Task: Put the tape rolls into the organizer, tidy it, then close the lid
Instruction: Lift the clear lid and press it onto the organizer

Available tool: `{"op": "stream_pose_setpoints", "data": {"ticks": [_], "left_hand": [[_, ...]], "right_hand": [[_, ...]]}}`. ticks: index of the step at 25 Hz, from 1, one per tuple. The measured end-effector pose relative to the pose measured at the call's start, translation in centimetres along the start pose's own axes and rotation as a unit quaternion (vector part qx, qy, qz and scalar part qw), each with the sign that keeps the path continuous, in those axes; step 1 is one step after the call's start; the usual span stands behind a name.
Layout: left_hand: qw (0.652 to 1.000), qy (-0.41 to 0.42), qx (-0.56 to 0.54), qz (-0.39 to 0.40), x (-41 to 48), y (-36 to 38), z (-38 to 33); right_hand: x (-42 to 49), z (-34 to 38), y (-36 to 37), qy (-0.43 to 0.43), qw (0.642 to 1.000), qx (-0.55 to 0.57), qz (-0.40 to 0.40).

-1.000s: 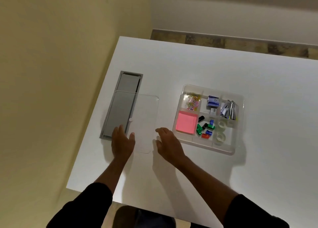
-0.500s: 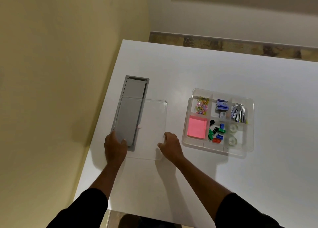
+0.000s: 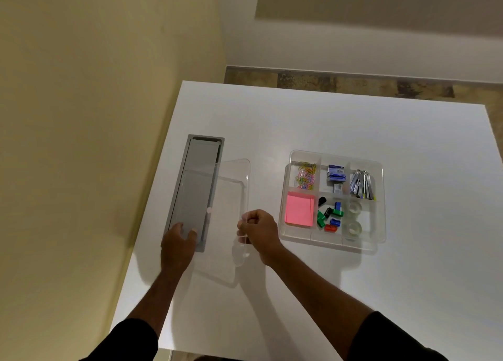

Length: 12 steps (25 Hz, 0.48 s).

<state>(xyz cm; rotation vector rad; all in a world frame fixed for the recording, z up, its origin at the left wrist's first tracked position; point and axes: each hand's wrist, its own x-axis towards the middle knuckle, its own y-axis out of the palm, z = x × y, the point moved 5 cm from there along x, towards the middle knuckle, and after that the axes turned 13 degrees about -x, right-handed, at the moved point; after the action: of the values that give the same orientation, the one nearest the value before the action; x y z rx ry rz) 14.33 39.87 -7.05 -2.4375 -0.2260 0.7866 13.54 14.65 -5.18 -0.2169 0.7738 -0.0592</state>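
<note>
A clear plastic organizer [image 3: 379, 197] sits uncovered on the white table, right of my hands. Two clear tape rolls [image 3: 355, 228] lie in its near right compartment. Its transparent lid [image 3: 231, 186] is raised off the table and tilted, partly over the grey panel. My right hand [image 3: 258, 231] pinches the lid's right edge. My left hand [image 3: 178, 242] grips its near left corner.
A grey rectangular panel [image 3: 200, 156] is set into the table near its left edge. The organizer also holds coloured paper clips [image 3: 307, 175], a pink sticky-note pad [image 3: 299, 208], small binder clips [image 3: 330, 217], staple boxes [image 3: 336, 176] and metal clips [image 3: 361, 184]. A yellow wall stands left.
Both hands closed on the lid's near corners and lifted it off the table, tilting it. The camera view shifted, so the table contents appear lower and further right.
</note>
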Motion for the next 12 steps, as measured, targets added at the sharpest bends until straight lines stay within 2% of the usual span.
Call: {"op": "stream_pose_setpoints", "data": {"ticks": [3, 6, 10, 12], "left_hand": [[0.995, 0.028, -0.099, 0.016, -3.0, 0.9, -4.7], [0.977, 0.058, -0.196, 0.064, -6.4, 1.6, -10.4], [0.930, 0.097, -0.326, 0.139, -11.1, 2.2, -17.8], [0.904, 0.107, -0.387, 0.148, -12.8, 2.3, -20.5]], "right_hand": [[-2.5, 4.0, -1.7, -0.065, 0.996, 0.051, 0.016], [-5.5, 7.7, -4.0, -0.159, 0.987, 0.017, -0.006], [-10.2, 11.5, -6.3, -0.311, 0.943, -0.081, -0.089], [-12.1, 12.3, -6.6, -0.370, 0.915, -0.125, -0.103]]}}
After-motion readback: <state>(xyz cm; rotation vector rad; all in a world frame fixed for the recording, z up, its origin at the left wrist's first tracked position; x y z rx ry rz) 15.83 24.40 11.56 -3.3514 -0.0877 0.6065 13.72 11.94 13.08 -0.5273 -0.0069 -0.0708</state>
